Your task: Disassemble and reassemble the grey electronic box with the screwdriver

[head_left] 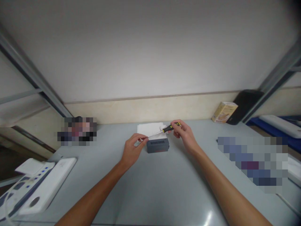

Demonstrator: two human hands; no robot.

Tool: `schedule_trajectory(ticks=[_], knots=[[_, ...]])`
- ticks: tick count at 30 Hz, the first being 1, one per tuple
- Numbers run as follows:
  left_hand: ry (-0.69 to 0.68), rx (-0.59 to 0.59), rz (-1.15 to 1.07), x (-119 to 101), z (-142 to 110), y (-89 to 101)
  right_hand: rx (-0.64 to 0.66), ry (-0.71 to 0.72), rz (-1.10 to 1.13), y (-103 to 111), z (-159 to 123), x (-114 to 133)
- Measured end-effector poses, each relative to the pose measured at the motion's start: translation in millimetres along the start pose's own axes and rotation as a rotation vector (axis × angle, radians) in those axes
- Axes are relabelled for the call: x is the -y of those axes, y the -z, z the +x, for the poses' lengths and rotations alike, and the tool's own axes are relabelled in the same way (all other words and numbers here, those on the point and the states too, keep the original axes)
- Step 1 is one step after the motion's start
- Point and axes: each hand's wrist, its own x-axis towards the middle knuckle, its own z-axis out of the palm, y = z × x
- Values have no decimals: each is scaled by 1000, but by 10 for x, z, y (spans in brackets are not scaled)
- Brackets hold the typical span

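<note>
My right hand [182, 133] grips the black and yellow handle of a screwdriver [167, 128]. Its metal shaft slants down to the left. At the tip, the thumb and forefinger of my left hand [134, 147] are pinched together; whatever is between them is too small to make out. Just below the shaft, a dark grey box-shaped device [158, 146] with a row of vent slots along its top rests on the table. White paper [150, 128] lies behind the device, and a small white object [162, 127] sits on it, partly hidden by the screwdriver.
The grey table [145, 188] meets a wall at the back. A yellow box [224, 112] and a black case [245, 105] stand at the back right. At the left lie a white power strip [23, 185] and a flat white device [53, 182]. Blurred patches cover items on both sides.
</note>
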Motion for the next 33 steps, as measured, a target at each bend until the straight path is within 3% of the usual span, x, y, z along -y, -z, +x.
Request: schedule_trajectory(ticks=[6, 13, 21, 26, 30, 33], knots=[[-104, -21, 5, 27, 12, 5, -14, 42, -32, -13, -22, 95], [-136, -11, 23, 23, 8, 11, -27, 100, -93, -42, -79, 225], [-175, 0, 9, 47, 18, 28, 44, 203, -104, -90, -123, 290], [-52, 108, -80, 65, 1, 23, -53, 336, -162, -88, -162, 377], [62, 287, -126, 27, -48, -1, -225, 445, -274, 61, -176, 440], [125, 321, -83, -2, -81, -30, -273, 492, -300, 189, -157, 449]])
